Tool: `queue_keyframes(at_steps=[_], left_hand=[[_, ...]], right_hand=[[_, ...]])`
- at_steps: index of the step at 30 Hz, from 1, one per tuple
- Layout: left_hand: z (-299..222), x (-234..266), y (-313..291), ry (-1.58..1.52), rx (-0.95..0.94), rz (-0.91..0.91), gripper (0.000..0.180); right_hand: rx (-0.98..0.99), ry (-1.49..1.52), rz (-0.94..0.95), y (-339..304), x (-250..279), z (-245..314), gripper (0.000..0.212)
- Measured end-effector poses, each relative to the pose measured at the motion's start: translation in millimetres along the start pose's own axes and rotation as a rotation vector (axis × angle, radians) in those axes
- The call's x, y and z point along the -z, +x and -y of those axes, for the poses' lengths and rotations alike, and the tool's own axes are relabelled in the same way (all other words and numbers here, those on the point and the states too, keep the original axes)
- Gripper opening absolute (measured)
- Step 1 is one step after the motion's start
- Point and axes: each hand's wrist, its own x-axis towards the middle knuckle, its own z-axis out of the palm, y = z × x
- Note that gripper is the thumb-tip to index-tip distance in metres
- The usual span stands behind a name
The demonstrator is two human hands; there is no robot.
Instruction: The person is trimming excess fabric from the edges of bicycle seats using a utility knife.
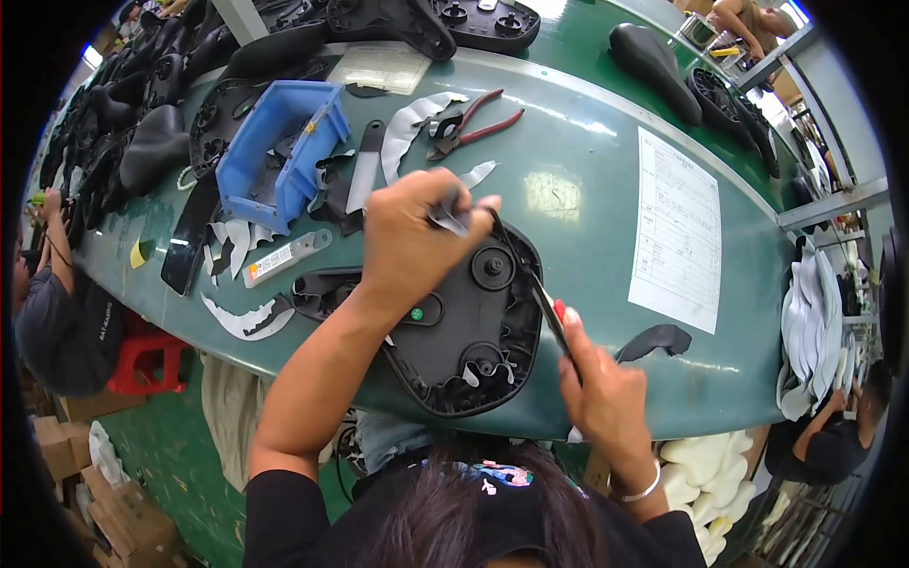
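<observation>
Underside up on the green table lies a black bicycle saddle [445,343], its nose pointing left. My left hand [409,232] is closed above it, pinching a strip of grey-black cover material [451,220] that runs to the saddle's far right edge. In my right hand [608,398] is a utility knife [559,327] with a red part by the thumb. Its blade meets the saddle's right rim. Ragged trimmed material [485,375] shows along the near inner rim.
A blue bin [284,156] with scraps, red-handled pliers [473,125], cut strips [248,320] and a spare blade case [287,258] lie left and beyond. A printed sheet [674,232] and a dark scrap [655,343] lie right. Saddles [156,150] are heaped far left; co-workers sit either side.
</observation>
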Motion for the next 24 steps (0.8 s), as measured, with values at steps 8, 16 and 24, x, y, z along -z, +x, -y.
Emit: queue_keyframes(at_steps=[8,16,24], left_hand=[[-2.2,25.0,-10.8,-0.874,0.601,-0.119,0.029],[-19.8,70.8,-54.3,-0.589,0.018,0.235,0.045],[10.5,104.5,5.7,-0.780,0.026,0.121,0.029]], right_hand=[[-0.027,-0.120,0.021,36.0,22.9,-10.0,0.052],[0.472,-0.073,0.213,100.1,51.5,-55.3,0.052],[0.023,-0.152,0.167,1.0,54.3,-15.5,0.055]])
